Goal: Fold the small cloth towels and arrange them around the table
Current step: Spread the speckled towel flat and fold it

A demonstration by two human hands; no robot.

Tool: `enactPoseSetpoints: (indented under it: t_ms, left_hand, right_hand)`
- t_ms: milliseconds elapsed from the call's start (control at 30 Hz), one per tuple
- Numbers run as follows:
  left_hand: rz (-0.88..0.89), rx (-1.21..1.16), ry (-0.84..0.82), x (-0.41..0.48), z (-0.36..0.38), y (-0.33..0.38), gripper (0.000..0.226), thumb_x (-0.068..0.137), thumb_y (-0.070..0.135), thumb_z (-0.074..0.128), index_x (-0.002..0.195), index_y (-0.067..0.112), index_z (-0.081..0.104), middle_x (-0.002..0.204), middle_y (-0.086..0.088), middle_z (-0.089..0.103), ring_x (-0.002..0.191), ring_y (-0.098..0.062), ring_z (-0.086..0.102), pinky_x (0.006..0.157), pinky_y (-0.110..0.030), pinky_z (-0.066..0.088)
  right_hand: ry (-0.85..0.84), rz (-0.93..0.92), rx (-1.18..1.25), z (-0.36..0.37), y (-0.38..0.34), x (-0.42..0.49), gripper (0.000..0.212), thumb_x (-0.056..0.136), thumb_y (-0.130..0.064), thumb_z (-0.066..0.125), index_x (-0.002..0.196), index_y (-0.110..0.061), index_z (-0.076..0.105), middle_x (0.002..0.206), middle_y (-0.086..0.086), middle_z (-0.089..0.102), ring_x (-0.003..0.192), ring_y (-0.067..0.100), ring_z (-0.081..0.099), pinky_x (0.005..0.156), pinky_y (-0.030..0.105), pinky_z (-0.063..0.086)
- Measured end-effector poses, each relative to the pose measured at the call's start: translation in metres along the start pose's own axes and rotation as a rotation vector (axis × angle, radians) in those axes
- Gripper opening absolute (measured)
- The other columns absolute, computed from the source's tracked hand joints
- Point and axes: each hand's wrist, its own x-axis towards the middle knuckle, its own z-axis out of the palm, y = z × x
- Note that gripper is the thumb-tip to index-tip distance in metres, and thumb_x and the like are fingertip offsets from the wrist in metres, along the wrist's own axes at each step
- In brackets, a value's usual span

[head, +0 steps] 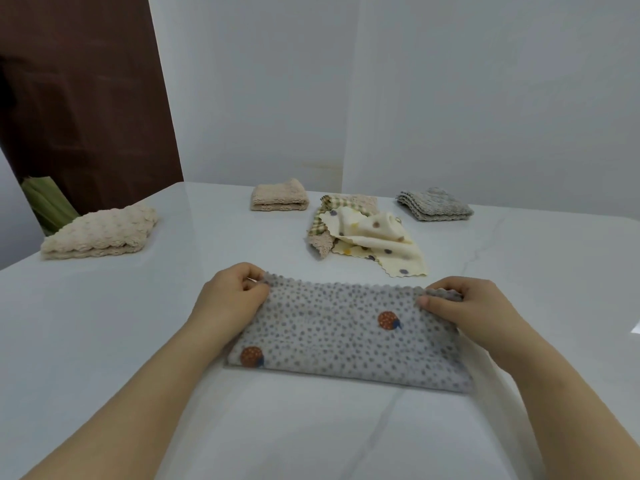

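Now both hands pinch the folded, grey-dotted towel (346, 336) flat.

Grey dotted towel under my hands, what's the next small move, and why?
Probably carry the end pinched by the right hand across to the left hand. The grey dotted towel lies as a long strip, pinched at both far corners; the folded beige towel and plain grey towel are more compact.

Upper left of frame: dark brown door (86, 98), tall, matte. Below it at left edge: green ribbed object (48, 202), partly hidden, kind unclear. Pale grey-white wall (485, 98) fills the background; faint yellowish stain (318, 165) low at centre.
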Motion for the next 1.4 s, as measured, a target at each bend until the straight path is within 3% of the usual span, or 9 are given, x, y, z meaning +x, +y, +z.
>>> enactPoseSetpoints:
  t_ms: [167, 300, 433, 533, 667, 867, 1000, 1267, 1400]
  left_hand:
    - [0.107, 0.354, 0.002, 0.001, 0.007, -0.005, 0.008, 0.087, 0.021, 0.051, 0.085, 0.029, 0.055, 0.08, 0.012, 0.058, 0.076, -0.008, 0.052, 0.06, -0.023, 0.036]
    - [0.166, 0.544, -0.042, 0.002, 0.012, -0.008, 0.015, 0.089, 0.025, 0.046, 0.098, 0.023, 0.059, 0.102, 0.004, 0.054, 0.105, -0.02, 0.043, 0.08, -0.03, 0.038]
    - [0.182, 0.589, -0.084, 0.004, 0.012, -0.007, 0.016, 0.09, 0.025, 0.044, 0.1, 0.022, 0.057, 0.096, 0.005, 0.052, 0.1, -0.019, 0.041, 0.079, -0.029, 0.035]
    - [0.21, 0.554, -0.115, 0.004, 0.011, -0.007, 0.009, 0.087, 0.021, 0.048, 0.087, 0.028, 0.054, 0.087, 0.006, 0.053, 0.092, -0.017, 0.044, 0.075, -0.029, 0.036]
    - [0.246, 0.412, -0.156, 0.003, 0.008, -0.004, 0.028, 0.083, 0.009, 0.052, 0.071, 0.033, 0.048, 0.083, 0.008, 0.051, 0.076, -0.008, 0.047, 0.062, -0.016, 0.034]
    - [0.225, 0.324, -0.157, 0.002, 0.0, -0.004, 0.017, 0.082, 0.016, 0.061, 0.083, 0.03, 0.052, 0.092, 0.01, 0.053, 0.075, -0.004, 0.049, 0.061, -0.014, 0.034]
    - [0.245, 0.388, -0.16, -0.001, 0.001, -0.005, 0.014, 0.086, 0.023, 0.06, 0.087, 0.032, 0.05, 0.08, 0.02, 0.048, 0.069, 0.001, 0.045, 0.059, -0.012, 0.033]
    - [0.129, 0.096, -0.023, 0.003, -0.002, -0.003, 0.013, 0.084, 0.032, 0.064, 0.076, 0.023, 0.06, 0.076, 0.002, 0.06, 0.07, -0.01, 0.052, 0.061, -0.022, 0.039]
    - [0.08, -0.159, 0.049, 0.004, -0.005, -0.001, 0.019, 0.084, 0.03, 0.064, 0.074, 0.013, 0.064, 0.078, -0.01, 0.063, 0.074, -0.021, 0.056, 0.072, -0.036, 0.045]
  right_hand:
    - [0.065, -0.05, -0.296, 0.008, 0.013, 0.008, 0.01, 0.081, -0.021, 0.068, 0.073, -0.021, 0.061, 0.077, -0.005, 0.062, 0.076, 0.009, 0.055, 0.061, 0.021, 0.038]
    - [0.047, -0.027, -0.459, 0.011, 0.019, 0.012, 0.019, 0.081, -0.029, 0.066, 0.068, -0.032, 0.053, 0.086, -0.001, 0.063, 0.098, 0.022, 0.053, 0.08, 0.034, 0.046]
    - [0.019, -0.025, -0.505, 0.011, 0.018, 0.012, 0.021, 0.084, -0.028, 0.062, 0.069, -0.033, 0.049, 0.086, -0.003, 0.061, 0.099, 0.024, 0.052, 0.081, 0.036, 0.045]
    - [-0.016, -0.03, -0.499, 0.011, 0.017, 0.012, 0.018, 0.085, -0.025, 0.06, 0.071, -0.031, 0.051, 0.079, -0.01, 0.058, 0.09, 0.021, 0.053, 0.073, 0.031, 0.043]
    - [0.013, -0.076, -0.415, 0.012, 0.014, 0.011, 0.009, 0.084, -0.013, 0.06, 0.078, -0.019, 0.059, 0.073, -0.01, 0.056, 0.071, 0.007, 0.05, 0.056, 0.02, 0.035]
    - [-0.031, -0.048, -0.406, 0.007, 0.013, 0.01, 0.013, 0.082, -0.013, 0.064, 0.077, -0.023, 0.057, 0.084, -0.003, 0.058, 0.075, 0.011, 0.051, 0.057, 0.017, 0.034]
    - [-0.073, -0.015, -0.468, 0.004, 0.014, 0.009, 0.01, 0.085, -0.021, 0.062, 0.083, -0.027, 0.054, 0.076, -0.011, 0.048, 0.07, 0.002, 0.045, 0.055, 0.017, 0.031]
    - [-0.01, -0.032, -0.3, 0.005, 0.01, 0.007, 0.012, 0.08, -0.019, 0.069, 0.07, -0.014, 0.064, 0.071, -0.001, 0.061, 0.066, 0.009, 0.051, 0.056, 0.022, 0.037]
    - [0.107, -0.063, 0.0, 0.005, 0.006, 0.007, 0.014, 0.077, -0.02, 0.072, 0.066, -0.012, 0.067, 0.066, 0.003, 0.06, 0.064, 0.014, 0.052, 0.061, 0.025, 0.04]
